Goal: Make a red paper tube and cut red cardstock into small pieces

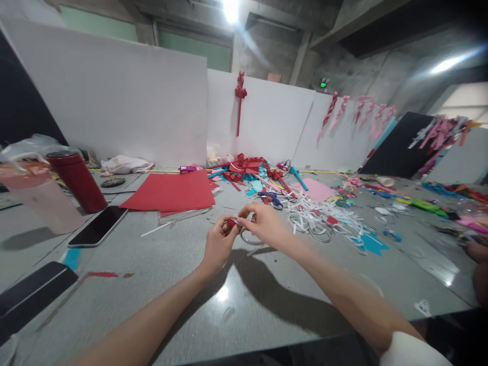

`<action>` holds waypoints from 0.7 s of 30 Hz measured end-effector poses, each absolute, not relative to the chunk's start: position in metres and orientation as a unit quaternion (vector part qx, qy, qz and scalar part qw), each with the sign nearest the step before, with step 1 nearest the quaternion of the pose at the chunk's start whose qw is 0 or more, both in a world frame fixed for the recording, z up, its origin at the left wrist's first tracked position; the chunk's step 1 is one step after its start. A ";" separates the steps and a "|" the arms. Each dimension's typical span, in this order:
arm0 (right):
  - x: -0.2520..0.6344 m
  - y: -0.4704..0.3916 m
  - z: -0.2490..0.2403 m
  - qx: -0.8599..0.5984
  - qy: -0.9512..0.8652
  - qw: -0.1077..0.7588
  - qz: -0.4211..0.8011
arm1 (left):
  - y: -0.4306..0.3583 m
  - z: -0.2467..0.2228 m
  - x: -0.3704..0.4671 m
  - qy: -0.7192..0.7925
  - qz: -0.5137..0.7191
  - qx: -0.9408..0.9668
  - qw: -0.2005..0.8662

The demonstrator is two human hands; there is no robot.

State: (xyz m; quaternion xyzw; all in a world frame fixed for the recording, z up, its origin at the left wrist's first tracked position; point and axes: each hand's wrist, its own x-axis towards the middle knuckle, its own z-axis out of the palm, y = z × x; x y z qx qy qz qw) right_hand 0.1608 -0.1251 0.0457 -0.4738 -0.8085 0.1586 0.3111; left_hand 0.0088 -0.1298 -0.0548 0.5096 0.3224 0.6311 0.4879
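Observation:
Over the middle of the table, my left hand (220, 243) pinches a small red piece (231, 222), which looks like folded paper or ribbon. My right hand (269, 223) meets it from the other side, thumb and fingertips closed at the edge of the same piece. A whitish sliver shows between the fingertips, too small to make out. Just beneath the right hand, a pale ring (249, 240) lies on the table, partly covered by the fingers. Behind the hands lie red sheets (175, 190) to the left and a heap of white strips (324, 213) to the right.
A phone (99, 226), a red flask (78, 182), a pink cup (41, 195) and a dark case (36, 292) stand or lie at left. Red ribbon pieces (247, 165) are piled behind. A blue paper piece (371, 244) lies right. Another person's hand (478, 251) shows at the right edge.

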 end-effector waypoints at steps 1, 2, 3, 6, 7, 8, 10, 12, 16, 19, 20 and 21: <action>0.161 -0.126 0.047 -0.477 -0.808 0.309 0.158 | -0.130 -0.054 0.009 0.324 0.632 0.509 0.486; 0.161 -0.126 0.047 -0.480 -0.807 0.307 0.157 | -0.130 -0.053 0.009 0.327 0.632 0.509 0.484; 0.161 -0.127 0.048 -0.482 -0.807 0.304 0.155 | -0.131 -0.053 0.009 0.330 0.632 0.509 0.482; 0.160 -0.127 0.049 -0.485 -0.807 0.299 0.154 | -0.131 -0.052 0.010 0.333 0.630 0.508 0.484; 0.160 -0.127 0.049 -0.485 -0.807 0.300 0.155 | -0.131 -0.052 0.010 0.332 0.630 0.506 0.487; 0.160 -0.127 0.049 -0.484 -0.806 0.302 0.156 | -0.131 -0.053 0.010 0.331 0.629 0.506 0.489; 0.160 -0.125 0.048 -0.484 -0.804 0.307 0.158 | -0.131 -0.054 0.010 0.327 0.627 0.507 0.493; 0.160 -0.124 0.047 -0.485 -0.804 0.308 0.156 | -0.130 -0.055 0.009 0.324 0.626 0.507 0.496; 0.159 -0.124 0.048 -0.485 -0.806 0.303 0.154 | -0.127 -0.058 0.009 0.323 0.625 0.505 0.501; 0.158 -0.125 0.052 -0.492 -0.803 0.292 0.164 | -0.125 -0.059 0.009 0.323 0.623 0.507 0.501; 0.158 -0.125 0.053 -0.496 -0.802 0.286 0.168 | -0.125 -0.060 0.009 0.323 0.623 0.507 0.500; 0.158 -0.125 0.055 -0.499 -0.802 0.280 0.170 | -0.124 -0.060 0.009 0.324 0.623 0.508 0.500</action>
